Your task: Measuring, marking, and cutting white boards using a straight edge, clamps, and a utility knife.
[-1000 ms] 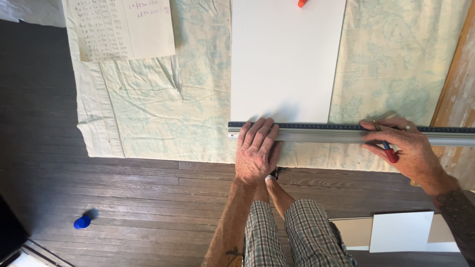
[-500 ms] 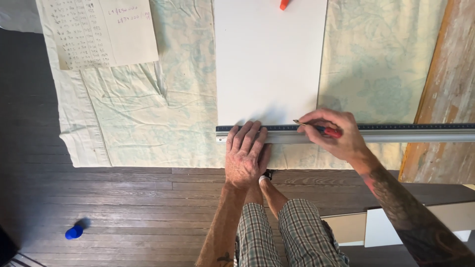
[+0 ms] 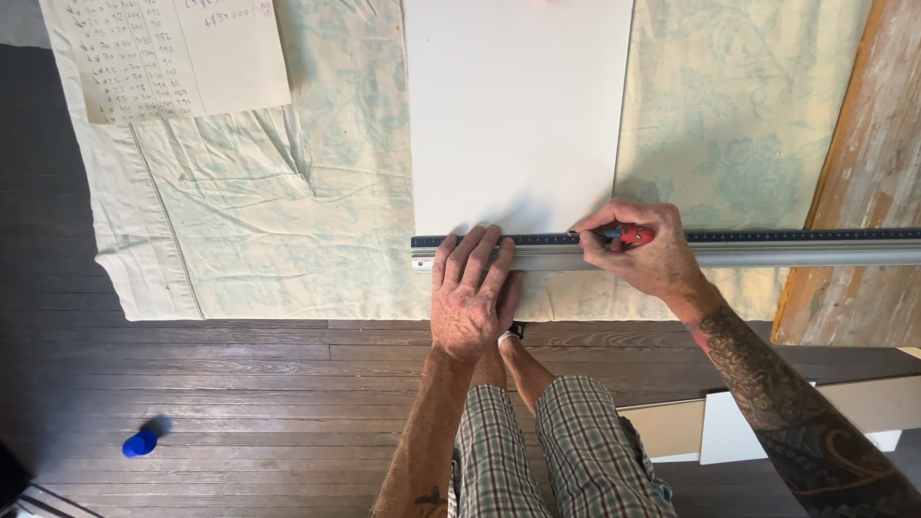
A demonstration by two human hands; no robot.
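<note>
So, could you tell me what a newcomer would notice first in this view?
Probably the large white board lying on a pale floral cloth spread over the dark wooden floor. Across its near edge runs a long metal straightedge, pressed flat by the left hand, while the right hand holds a red knife against it.

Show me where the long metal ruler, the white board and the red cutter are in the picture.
metal ruler [image 3: 767, 251]: head view, on its bare silver bar right of the right hand.
white board [image 3: 518, 105]: head view, middle of its face.
red cutter [image 3: 635, 234]: head view, red body showing between the fingers.
</note>
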